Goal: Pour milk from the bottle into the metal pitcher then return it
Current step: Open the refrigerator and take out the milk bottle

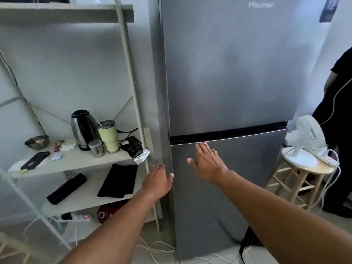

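A tall grey fridge (228,77) is being faced, and both of its doors are being kept closed; the lower door (238,187) is being reached by two bare arms. The right hand (206,161) is being held flat, with the fingers straight and a little apart, over the upper part of the lower door, just under the dark gap between the doors; it cannot be told whether the palm is really touching the metal. The left hand (158,180) is being laid at the left edge of the lower door, with the fingers going around the corner to the side of the fridge and the thumb resting on the front; nothing is being held in it. The bottle and the pitcher are not being shown in this view, so their place cannot be told. To the left, a pale shelf (76,162) is being occupied by a steel kettle (83,128), a green tumbler (108,136), a small jar (96,148), a bowl (37,141) and a black phone (35,160). On the board below, a folded black cloth (118,180) is being kept. To the right of the fridge, a white fan (306,140) is being supported by a wooden stool (297,183), and a person in dark clothes (339,111) is partly being seen at the edge.
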Available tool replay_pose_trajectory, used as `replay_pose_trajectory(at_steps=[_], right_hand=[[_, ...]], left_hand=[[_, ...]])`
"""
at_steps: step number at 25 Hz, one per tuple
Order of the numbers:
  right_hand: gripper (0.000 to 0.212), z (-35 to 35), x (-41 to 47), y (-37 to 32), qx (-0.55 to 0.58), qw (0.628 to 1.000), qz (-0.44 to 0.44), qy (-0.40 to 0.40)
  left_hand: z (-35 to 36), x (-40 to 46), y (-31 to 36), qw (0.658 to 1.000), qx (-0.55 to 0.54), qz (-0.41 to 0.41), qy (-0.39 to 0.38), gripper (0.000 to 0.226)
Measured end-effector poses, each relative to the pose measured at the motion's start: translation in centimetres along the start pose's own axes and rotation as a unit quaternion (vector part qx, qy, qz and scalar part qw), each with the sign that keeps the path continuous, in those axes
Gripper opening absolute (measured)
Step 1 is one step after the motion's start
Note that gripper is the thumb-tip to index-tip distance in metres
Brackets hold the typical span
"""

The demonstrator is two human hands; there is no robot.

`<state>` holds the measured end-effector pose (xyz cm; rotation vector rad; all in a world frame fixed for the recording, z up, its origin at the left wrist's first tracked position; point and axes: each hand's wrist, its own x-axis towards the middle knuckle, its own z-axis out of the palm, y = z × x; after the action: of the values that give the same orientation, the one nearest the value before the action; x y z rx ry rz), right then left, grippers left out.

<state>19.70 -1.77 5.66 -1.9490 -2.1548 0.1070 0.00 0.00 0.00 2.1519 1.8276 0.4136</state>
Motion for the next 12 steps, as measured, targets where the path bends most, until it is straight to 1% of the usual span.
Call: replay_pose_trajectory(at_steps=[3,4,7,10,12], right_hand=[[0.065,0.2,3.2,0.2,-0.018,1.000,-0.005,0.025],[0.062,0.4,3.9,0.4,-0.024,0.999,-0.005,0.022],[0.047,1.3,6.4,0.9,-0.052,0.998,0.015,0.033],[0.043,1.8,7.3,0.9,-0.051,0.997,0.028,0.041],[0.041,2.1,7.5,1.0,-0.042,0.997,0.028,0.055]], left_hand=[[0.6,3.1,-0.9,0.997,-0.071,-0.024,-0.002,0.061],[0.6,3.7,-0.7,0.995,-0.093,-0.026,-0.016,0.062],[1.1,6.4,-0.1,0.987,-0.154,-0.043,-0.021,0.062],[1.3,8.6,0.1,0.977,-0.204,-0.053,-0.028,0.049],[1.6,9.5,-0.3,0.969,-0.238,-0.065,-0.019,0.048]])
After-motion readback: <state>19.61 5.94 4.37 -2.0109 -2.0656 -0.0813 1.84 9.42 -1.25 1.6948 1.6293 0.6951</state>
